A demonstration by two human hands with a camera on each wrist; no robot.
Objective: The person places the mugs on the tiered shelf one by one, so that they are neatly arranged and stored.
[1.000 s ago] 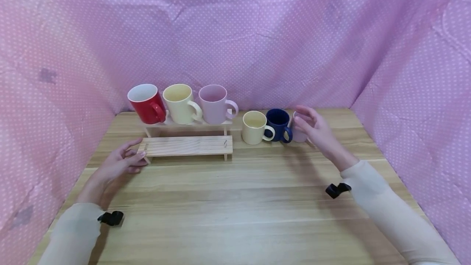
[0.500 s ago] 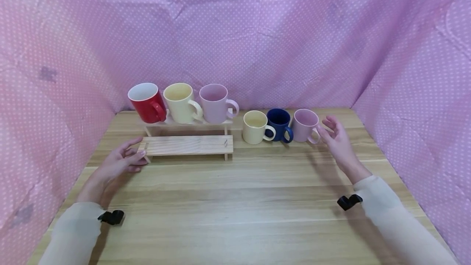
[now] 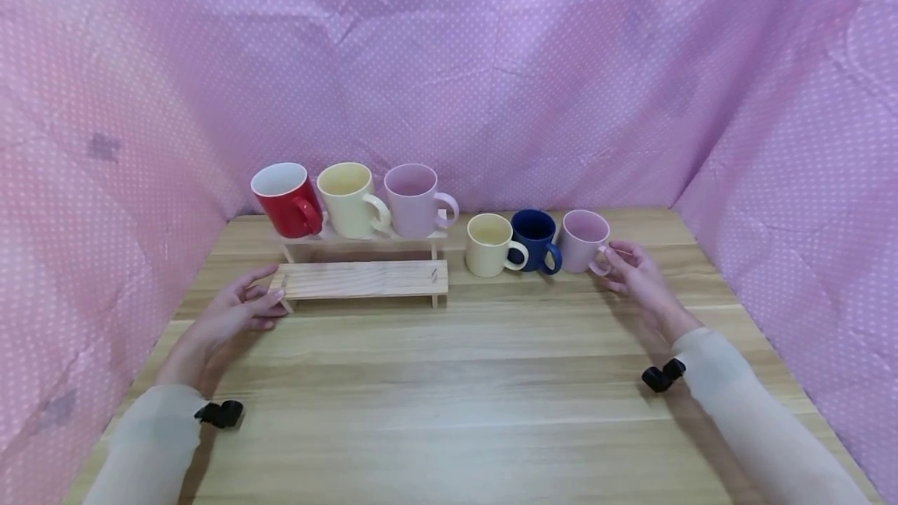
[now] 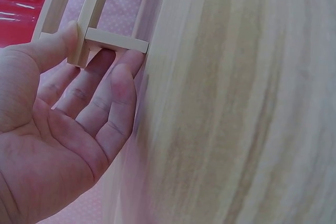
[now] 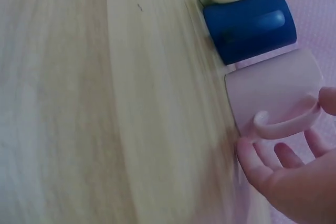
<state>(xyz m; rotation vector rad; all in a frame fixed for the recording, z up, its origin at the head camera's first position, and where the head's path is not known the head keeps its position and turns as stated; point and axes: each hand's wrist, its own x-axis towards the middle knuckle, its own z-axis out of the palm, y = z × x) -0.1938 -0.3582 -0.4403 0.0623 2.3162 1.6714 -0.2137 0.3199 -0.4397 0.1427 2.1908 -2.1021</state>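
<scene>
In the head view my left hand [image 3: 228,316] grips the left end of the lower wooden shelf [image 3: 361,279]; the left wrist view shows the thumb on the board's edge and fingers curled beneath, beside a support leg [image 4: 116,39]. On the table at the right, my right hand [image 3: 644,283] holds the handle of a pink mug [image 3: 581,252], the thumb at its upper end and fingers around its outer side. That mug stands upright beside a dark blue mug [image 3: 533,238] and a pale yellow mug [image 3: 486,254].
On the upper wooden tier [image 3: 337,241] stand a red mug [image 3: 289,209], a yellow mug [image 3: 351,209] and another pink mug [image 3: 412,209], handles to the right. A dotted pink cloth [image 3: 449,68] hangs behind the wooden table [image 3: 449,404].
My right hand has moved right from over the end pink mug, then lowered and closed in on its handle. My left hand keeps its place on the shelf. The head view shifts slightly.
</scene>
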